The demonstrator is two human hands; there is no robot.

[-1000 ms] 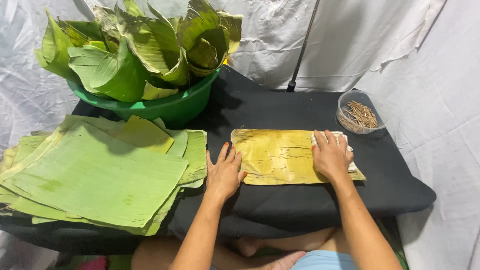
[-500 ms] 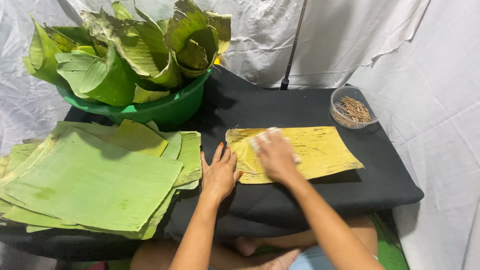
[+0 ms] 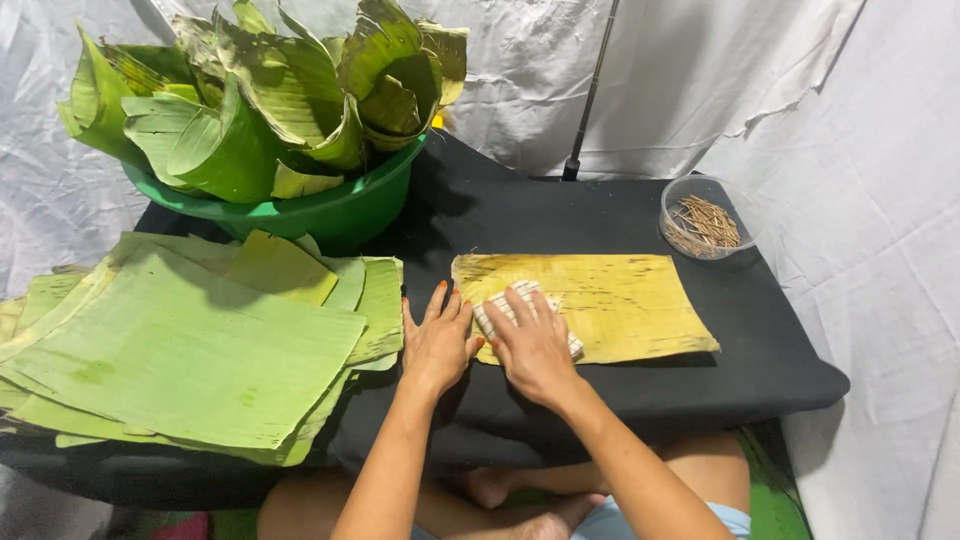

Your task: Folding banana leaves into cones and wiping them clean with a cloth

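**Yellow leaf wiped from right end to left end**

Yellowed banana leaf (image 3: 600, 300) lies flat on the black-covered counter (image 3: 640, 215), right of centre. The right hand (image 3: 533, 345) presses a checked cloth (image 3: 515, 312) on the leaf's left end, fingers spread flat over it; a second ago this hand rested at the leaf's right end and half a second ago near its middle, so the wipe has crossed the whole sheet. The left hand (image 3: 437, 340) stays open, palm down, pinning the leaf's left edge, touching no other thing.

Just beside the left hand a stack of green banana leaf sheets (image 3: 190, 350) overhangs the counter. Behind it a green basin (image 3: 330, 210) holds rolled leaves (image 3: 270, 90). A clear bowl of small sticks (image 3: 705, 222) sits at the far right corner, well apart. Nothing stands between the hands and the leaf.
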